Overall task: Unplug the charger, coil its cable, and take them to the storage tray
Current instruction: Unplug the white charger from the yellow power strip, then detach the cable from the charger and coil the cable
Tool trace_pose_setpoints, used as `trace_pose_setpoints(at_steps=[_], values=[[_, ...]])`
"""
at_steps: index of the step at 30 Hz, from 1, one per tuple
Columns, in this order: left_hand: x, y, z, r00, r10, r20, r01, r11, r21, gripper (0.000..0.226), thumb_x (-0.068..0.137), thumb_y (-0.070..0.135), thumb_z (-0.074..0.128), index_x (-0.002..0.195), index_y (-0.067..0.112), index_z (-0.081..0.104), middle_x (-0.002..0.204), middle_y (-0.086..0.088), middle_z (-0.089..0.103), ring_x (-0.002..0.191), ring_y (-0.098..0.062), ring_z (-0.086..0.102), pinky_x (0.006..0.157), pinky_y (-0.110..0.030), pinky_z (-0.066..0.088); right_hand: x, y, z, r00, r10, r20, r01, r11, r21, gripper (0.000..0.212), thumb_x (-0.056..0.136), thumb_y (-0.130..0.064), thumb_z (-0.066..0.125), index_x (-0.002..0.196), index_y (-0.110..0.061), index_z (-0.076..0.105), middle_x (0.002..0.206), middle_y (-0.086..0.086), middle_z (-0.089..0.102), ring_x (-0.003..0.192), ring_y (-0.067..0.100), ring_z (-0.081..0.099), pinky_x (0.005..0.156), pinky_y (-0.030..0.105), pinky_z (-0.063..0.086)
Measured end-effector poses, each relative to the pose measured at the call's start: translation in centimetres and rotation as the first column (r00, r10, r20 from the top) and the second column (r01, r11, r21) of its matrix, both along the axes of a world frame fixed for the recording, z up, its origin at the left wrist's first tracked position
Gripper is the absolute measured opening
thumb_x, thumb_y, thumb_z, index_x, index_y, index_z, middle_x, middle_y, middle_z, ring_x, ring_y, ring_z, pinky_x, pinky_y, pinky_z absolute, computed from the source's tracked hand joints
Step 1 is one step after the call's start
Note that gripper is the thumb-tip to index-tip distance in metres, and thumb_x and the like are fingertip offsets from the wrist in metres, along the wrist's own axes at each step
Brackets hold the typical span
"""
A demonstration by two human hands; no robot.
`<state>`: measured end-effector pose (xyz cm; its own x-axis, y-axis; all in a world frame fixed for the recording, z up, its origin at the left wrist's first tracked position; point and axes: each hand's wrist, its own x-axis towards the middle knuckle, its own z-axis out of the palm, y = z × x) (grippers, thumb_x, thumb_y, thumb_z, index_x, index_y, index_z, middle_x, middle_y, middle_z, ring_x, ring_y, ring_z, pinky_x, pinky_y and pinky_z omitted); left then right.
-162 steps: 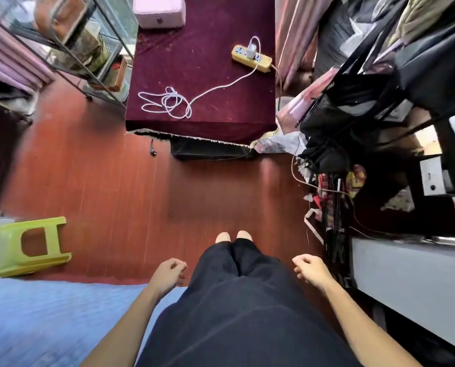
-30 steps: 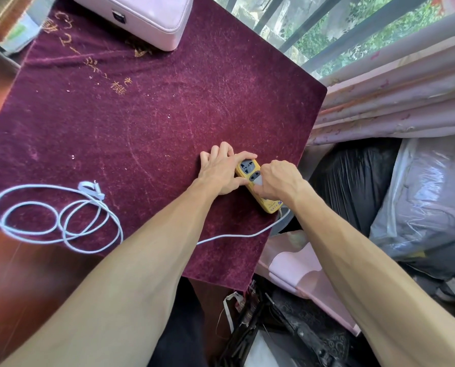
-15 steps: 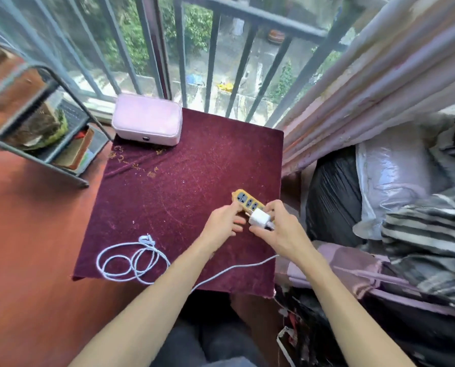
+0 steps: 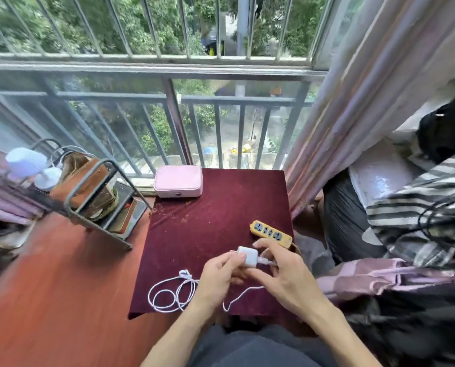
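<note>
Held above the near right part of the dark red velvet-covered table [image 4: 208,221]: small white cube-shaped plastic charger [image 4: 247,256], gripped in the curled fingers of the left hand [image 4: 218,279], with right hand [image 4: 287,276] fingers pinching the thin white cable [image 4: 173,295] at its connector. Rest of cable lying in loose loops at the near edge. At the right edge, apart from the charger: yellow oblong plastic power strip [image 4: 272,232].
</note>
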<state>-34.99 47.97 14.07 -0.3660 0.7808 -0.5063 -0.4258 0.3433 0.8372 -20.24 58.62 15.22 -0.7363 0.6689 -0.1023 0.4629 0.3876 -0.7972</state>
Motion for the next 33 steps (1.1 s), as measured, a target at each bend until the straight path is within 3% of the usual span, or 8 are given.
trace_pose_setpoints(at_steps=[4, 7, 10, 16, 20, 24, 29, 33], values=[[-0.1, -0.7, 0.2, 0.999, 0.023, 0.033, -0.025, 0.999, 0.043, 0.030, 0.073, 0.046, 0.068, 0.083, 0.022, 0.082, 0.078, -0.005, 0.076, 0.064, -0.007, 0.067, 0.057, -0.017, 0.050, 0.3, 0.1, 0.3, 0.987, 0.122, 0.103, -0.125, 0.992, 0.023, 0.022, 0.095, -0.048, 0.071, 0.104, -0.031, 0.060, 0.078, -0.027, 0.065, 0.067, 0.000, 0.060, 0.062, 0.015, 0.044], [-0.2, -1.1, 0.2, 0.999, 0.015, 0.028, -0.017, 0.998, 0.054, 0.031, 0.074, 0.046, 0.067, 0.084, 0.021, 0.083, 0.079, -0.006, 0.076, 0.064, -0.008, 0.066, 0.057, -0.018, 0.050, 0.3, -0.1, 1.0, 0.963, 0.214, 0.162, -0.224, 0.974, 0.040, 0.019, 0.103, -0.048, 0.059, 0.103, -0.029, 0.059, 0.083, -0.010, 0.071, 0.076, 0.012, 0.064, 0.072, 0.036, 0.054], [-0.1, -1.5, 0.0, 1.000, 0.021, 0.010, -0.021, 0.998, 0.053, 0.032, 0.074, 0.047, 0.068, 0.083, 0.019, 0.083, 0.079, -0.007, 0.076, 0.065, -0.010, 0.066, 0.058, -0.019, 0.051, 0.3, -0.4, 1.5, 0.952, 0.248, 0.179, -0.267, 0.960, 0.089, 0.022, 0.106, -0.044, 0.056, 0.105, -0.022, 0.057, 0.082, -0.005, 0.069, 0.074, 0.017, 0.062, 0.072, 0.043, 0.052], [0.3, -1.8, -0.2, 0.999, 0.039, 0.011, -0.039, 0.995, 0.094, 0.033, 0.079, 0.043, 0.067, 0.084, 0.014, 0.082, 0.081, -0.012, 0.075, 0.068, -0.013, 0.066, 0.064, -0.024, 0.053, 0.4, -0.7, 1.0, 0.958, 0.266, 0.104, -0.279, 0.949, 0.144, 0.026, 0.106, -0.036, 0.059, 0.101, -0.011, 0.059, 0.072, -0.009, 0.055, 0.064, 0.008, 0.044, 0.063, 0.037, 0.043], [0.2, -2.1, -0.5, 0.999, 0.052, 0.007, -0.053, 0.994, 0.097, 0.026, 0.100, 0.021, 0.060, 0.089, 0.006, 0.079, 0.085, -0.016, 0.076, 0.073, -0.019, 0.067, 0.068, -0.025, 0.056, 0.4, -0.8, 0.5, 0.962, 0.268, 0.049, -0.272, 0.946, 0.175, 0.028, 0.106, -0.034, 0.060, 0.098, -0.008, 0.059, 0.069, -0.009, 0.053, 0.063, 0.011, 0.042, 0.060, 0.025, 0.030], [0.0, -2.1, -0.9, 0.999, 0.047, 0.000, -0.046, 0.996, 0.082, 0.031, 0.104, 0.013, 0.052, 0.094, 0.004, 0.079, 0.092, -0.019, 0.078, 0.081, -0.022, 0.070, 0.076, -0.030, 0.058, 0.0, -0.9, 0.1, 0.964, 0.266, 0.023, -0.265, 0.945, 0.191, 0.028, 0.105, -0.033, 0.063, 0.095, -0.007, 0.060, 0.064, -0.001, 0.057, 0.060, 0.012, 0.040, 0.056, 0.021, 0.025], [-0.8, -2.0, -2.4, 0.996, 0.076, 0.040, -0.079, 0.994, 0.071, 0.030, 0.104, 0.012, 0.052, 0.099, 0.000, 0.078, 0.101, -0.029, 0.076, 0.087, -0.028, 0.072, 0.082, -0.036, 0.059, -0.6, -0.8, -0.8, 0.969, 0.244, 0.047, -0.248, 0.952, 0.178, 0.019, 0.105, -0.030, 0.065, 0.102, -0.012, 0.067, 0.056, -0.021, 0.045, 0.047, -0.006, 0.044, 0.052, 0.007, 0.027], [-1.8, -1.8, -4.0, 0.996, 0.091, 0.028, -0.092, 0.995, 0.038, 0.027, 0.103, 0.009, 0.055, 0.097, 0.005, 0.081, 0.096, -0.022, 0.078, 0.086, -0.026, 0.075, 0.076, -0.028, 0.059, -1.1, -0.5, -2.2, 0.973, 0.224, 0.053, -0.230, 0.958, 0.172, 0.015, 0.102, -0.026, 0.069, 0.113, -0.015, 0.072, 0.077, -0.026, 0.060, 0.068, -0.006, 0.057, 0.069, 0.010, 0.043]])
